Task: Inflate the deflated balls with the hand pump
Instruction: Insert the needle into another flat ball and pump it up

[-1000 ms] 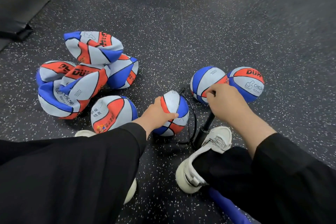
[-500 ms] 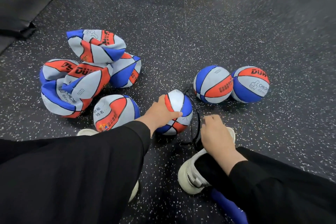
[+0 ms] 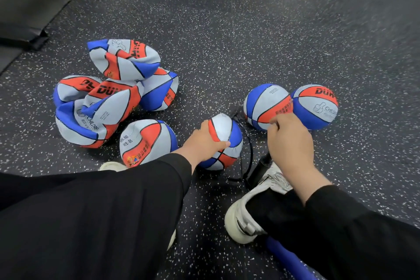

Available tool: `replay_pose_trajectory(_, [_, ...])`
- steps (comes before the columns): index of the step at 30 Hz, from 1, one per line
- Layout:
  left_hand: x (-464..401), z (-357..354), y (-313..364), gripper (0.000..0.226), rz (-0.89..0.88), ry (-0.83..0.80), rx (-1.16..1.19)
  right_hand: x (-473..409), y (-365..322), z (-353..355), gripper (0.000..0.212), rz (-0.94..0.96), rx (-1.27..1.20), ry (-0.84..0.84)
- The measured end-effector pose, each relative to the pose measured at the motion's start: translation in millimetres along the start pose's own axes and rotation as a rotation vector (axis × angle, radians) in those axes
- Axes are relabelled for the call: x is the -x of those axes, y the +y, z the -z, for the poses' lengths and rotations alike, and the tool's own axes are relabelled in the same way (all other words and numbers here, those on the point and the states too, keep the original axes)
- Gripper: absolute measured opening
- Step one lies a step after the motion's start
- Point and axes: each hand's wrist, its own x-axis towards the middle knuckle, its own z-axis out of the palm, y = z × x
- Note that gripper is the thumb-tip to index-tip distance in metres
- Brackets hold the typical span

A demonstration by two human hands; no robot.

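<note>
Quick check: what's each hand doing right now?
Left hand: holds the ball on the floor.
Right hand: fingers curled round the pump handle.

The light is even and moderately bright, and only soft shadows lie under the balls. The far corners look blurred and dim, and the wide lens bends the edges.
</note>
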Motion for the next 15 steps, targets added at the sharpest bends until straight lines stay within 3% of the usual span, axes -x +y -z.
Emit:
replay_pose_trajectory(4, [-1,0,-2,0.109,-0.004,-0.001,-0.003,33,16,-43,0.022,-0.02,-0.027,-0.107])
replay_pose_trajectory(7, [0,2,-1,0.11,0.003,0.006,-0.025,35,26,-55,0.029,-0.076,0.131,-0.268])
replay_pose_trajectory(12, [7,6,4,0.113,-0.007,0.036,-0.061,48,8,-64,0.022,0.128,0.031,-0.363])
replay_pose_trajectory(15, [11,4,2,0.114,-0.006,0.006,-0.063,41,10,-55,0.018,0.1,0.099,-0.382])
